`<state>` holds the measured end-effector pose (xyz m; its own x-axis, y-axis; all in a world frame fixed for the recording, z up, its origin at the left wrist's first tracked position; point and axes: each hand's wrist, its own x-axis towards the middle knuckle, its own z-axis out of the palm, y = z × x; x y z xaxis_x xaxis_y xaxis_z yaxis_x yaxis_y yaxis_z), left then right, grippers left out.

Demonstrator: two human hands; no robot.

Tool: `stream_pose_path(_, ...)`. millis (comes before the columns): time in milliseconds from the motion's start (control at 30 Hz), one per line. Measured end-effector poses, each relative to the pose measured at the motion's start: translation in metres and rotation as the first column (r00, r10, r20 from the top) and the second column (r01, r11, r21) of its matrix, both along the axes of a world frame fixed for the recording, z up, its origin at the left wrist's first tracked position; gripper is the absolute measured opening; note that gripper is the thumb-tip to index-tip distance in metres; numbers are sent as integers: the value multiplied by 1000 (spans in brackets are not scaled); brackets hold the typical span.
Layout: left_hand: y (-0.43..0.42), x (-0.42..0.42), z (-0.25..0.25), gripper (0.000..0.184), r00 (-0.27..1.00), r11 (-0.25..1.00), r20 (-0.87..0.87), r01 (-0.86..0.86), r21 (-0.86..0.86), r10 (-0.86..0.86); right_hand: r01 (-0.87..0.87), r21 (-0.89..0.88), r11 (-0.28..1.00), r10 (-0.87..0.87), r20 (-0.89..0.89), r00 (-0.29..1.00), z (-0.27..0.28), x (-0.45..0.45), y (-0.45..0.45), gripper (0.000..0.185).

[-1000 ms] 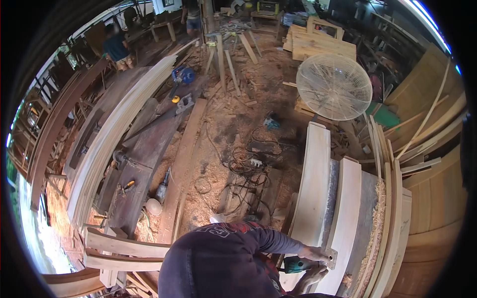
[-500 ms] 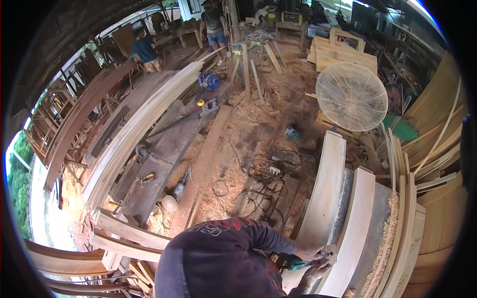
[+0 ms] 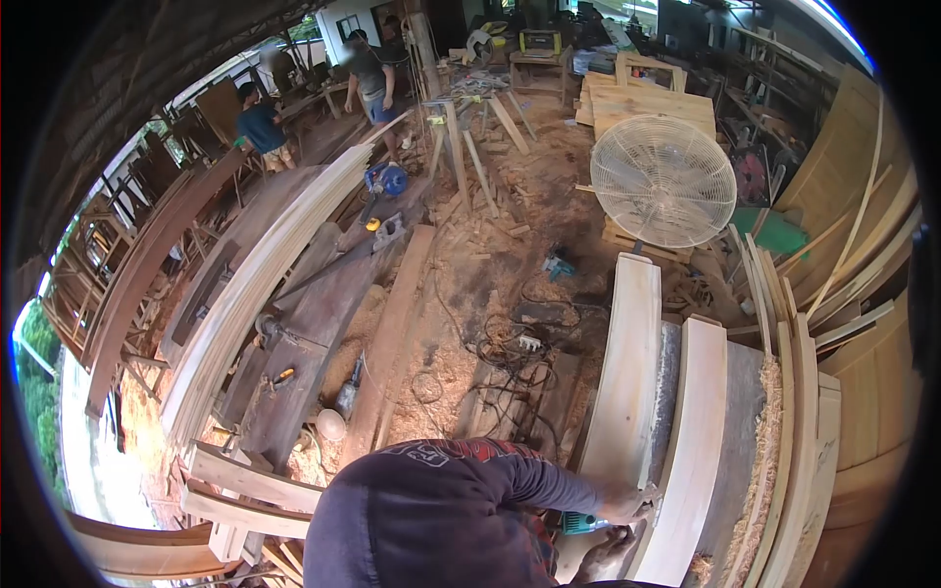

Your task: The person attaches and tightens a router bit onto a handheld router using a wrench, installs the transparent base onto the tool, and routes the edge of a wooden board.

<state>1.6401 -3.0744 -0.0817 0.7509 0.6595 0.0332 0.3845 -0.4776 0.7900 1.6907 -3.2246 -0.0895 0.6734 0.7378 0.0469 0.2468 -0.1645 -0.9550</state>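
My left hand (image 3: 623, 505) is closed around the front of a teal power tool (image 3: 582, 522) at the lower right; its exact kind is hidden by the hands. My right hand (image 3: 606, 557) lies just below, dark and partly shaded, with its fingers curled against the same tool. The tool is over the near end of a pale curved board (image 3: 624, 367). Beside it on the right stands a second pale curved board (image 3: 694, 421). My left sleeve (image 3: 549, 485) and shoulder cover the bottom middle of the view.
A large caged fan (image 3: 664, 183) stands beyond the boards. Cords (image 3: 515, 353) and another teal tool (image 3: 558, 265) lie among shavings on the floor. Long stacked boards (image 3: 265, 274) run along the left. Two people, one in a teal shirt (image 3: 260, 127), and a third blurred figure are at the back.
The view has swung slightly right, so the surroundings sit further left. Both hands have shifted a little with the tool on the board. A person at the back has turned and moved.
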Motion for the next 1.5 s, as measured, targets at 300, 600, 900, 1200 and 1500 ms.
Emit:
stream_pose_path(300,27,-34,-38,21,964,285,-259,234,930,54,-85,-70,994,88,41,995,-8,10,28,52)
stream_pose_path(600,2,-26,-12,25,972,914,-210,-8,405,102,-78,-83,993,110,514,851,-1,14,22,47)
stream_pose_path(900,-1,-20,-57,40,887,500,-439,320,805,140,-26,63,998,-12,537,844,-22,6,43,41)
stream_pose_path(1200,-7,-29,-34,39,913,299,-252,155,941,321,-47,5,999,39,478,878,-18,10,43,42)
stream_pose_path(1500,6,-38,-24,35,923,501,-350,230,834,158,-246,-231,941,336,695,636,32,37,46,26)
